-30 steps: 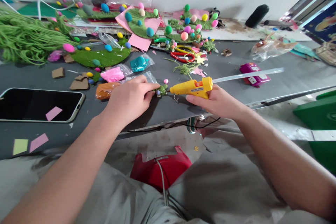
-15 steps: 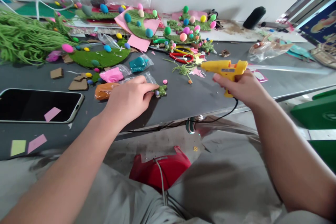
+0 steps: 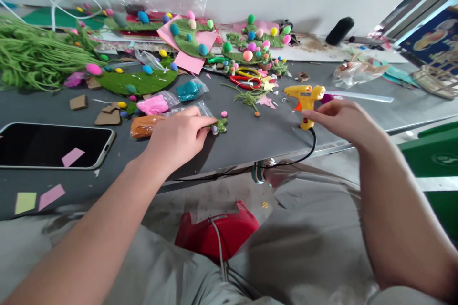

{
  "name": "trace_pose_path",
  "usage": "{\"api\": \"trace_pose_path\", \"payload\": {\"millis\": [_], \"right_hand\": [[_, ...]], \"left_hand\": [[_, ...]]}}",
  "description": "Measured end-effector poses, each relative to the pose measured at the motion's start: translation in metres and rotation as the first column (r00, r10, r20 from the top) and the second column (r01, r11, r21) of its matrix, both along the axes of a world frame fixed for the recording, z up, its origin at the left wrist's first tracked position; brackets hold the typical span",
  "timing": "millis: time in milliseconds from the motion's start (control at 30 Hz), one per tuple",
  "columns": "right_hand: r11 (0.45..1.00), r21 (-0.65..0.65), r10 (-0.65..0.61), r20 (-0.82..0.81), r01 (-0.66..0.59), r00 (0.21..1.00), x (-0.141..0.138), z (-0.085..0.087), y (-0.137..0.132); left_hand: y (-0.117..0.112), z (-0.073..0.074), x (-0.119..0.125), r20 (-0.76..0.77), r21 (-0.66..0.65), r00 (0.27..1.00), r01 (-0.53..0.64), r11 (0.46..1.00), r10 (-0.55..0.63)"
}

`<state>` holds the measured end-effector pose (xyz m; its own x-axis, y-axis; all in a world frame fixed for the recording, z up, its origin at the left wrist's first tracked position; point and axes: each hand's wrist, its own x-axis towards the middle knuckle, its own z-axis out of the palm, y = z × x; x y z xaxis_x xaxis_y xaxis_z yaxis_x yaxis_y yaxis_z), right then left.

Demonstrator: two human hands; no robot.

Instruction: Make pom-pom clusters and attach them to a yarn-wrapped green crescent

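My left hand [image 3: 179, 138] is closed in a pinch on a small green piece with little balls [image 3: 221, 126], low over the table's front part. A pink ball [image 3: 224, 114] lies just behind that piece. On the right, a yellow hot glue gun [image 3: 305, 100] rests on the table, its nozzle pointing left and its black cord running off the front edge. My right hand [image 3: 341, 116] is beside the gun's handle, fingers apart and no longer wrapped round it. The thumb tip is at the handle; whether it touches, I cannot tell.
Packets of orange clay [image 3: 145, 126], pink clay [image 3: 155, 104] and teal clay [image 3: 189, 89] lie near my left hand. A phone [image 3: 53, 145] is at the left. Behind are red-handled pliers [image 3: 245, 82], green yarn [image 3: 39, 57] and ball-trimmed green shapes [image 3: 138, 80].
My right hand has loosened from the glue gun and drawn back to the right. The gun now stands slightly further left, its trigger showing. My left hand stays nearly still.
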<state>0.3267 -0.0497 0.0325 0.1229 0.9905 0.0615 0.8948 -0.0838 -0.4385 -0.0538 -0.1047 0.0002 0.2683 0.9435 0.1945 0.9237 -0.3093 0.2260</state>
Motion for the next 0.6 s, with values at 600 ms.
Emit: {"api": "trace_pose_path", "payload": {"millis": [600], "right_hand": [[0.789, 0.231, 0.589, -0.019, -0.570, 0.808, -0.100, -0.036, 0.013]], "left_hand": [[-0.002, 0.001, 0.001, -0.001, -0.015, 1.000, -0.023, 1.000, 0.023]]}}
